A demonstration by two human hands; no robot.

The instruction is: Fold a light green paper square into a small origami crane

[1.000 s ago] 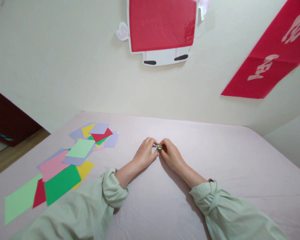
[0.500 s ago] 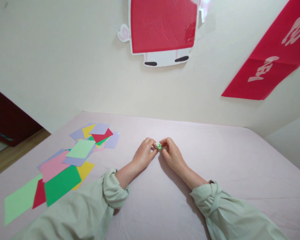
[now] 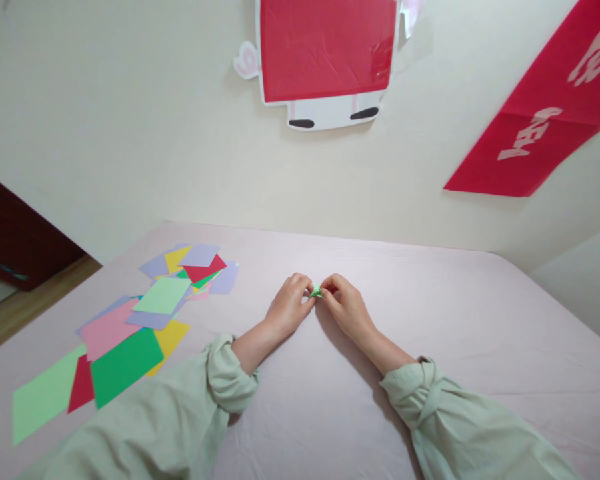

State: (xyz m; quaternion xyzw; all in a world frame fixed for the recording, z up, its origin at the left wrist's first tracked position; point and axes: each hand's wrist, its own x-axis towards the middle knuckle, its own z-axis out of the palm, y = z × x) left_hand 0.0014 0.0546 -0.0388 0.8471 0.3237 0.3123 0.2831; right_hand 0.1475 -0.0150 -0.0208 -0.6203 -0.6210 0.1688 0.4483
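A tiny folded piece of green paper [image 3: 317, 291] is pinched between the fingertips of both my hands. My left hand [image 3: 290, 308] rests on the pale pink sheet [image 3: 430, 313], fingers curled onto the paper from the left. My right hand [image 3: 347, 308] meets it from the right, thumb and fingers closed on the same piece. Both wrists lie on the sheet, with light green sleeves rolled up at the forearms.
Several coloured paper squares [image 3: 130, 327] lie scattered to the left of my arms: green, pink, yellow, red, lilac. A cream wall stands behind, bearing a red and white cut-out [image 3: 327, 60] and a red banner [image 3: 545, 113]. Wooden floor shows at far left.
The green piece has been turned slightly between my fingertips. Both hands stay in nearly the same place on the sheet.
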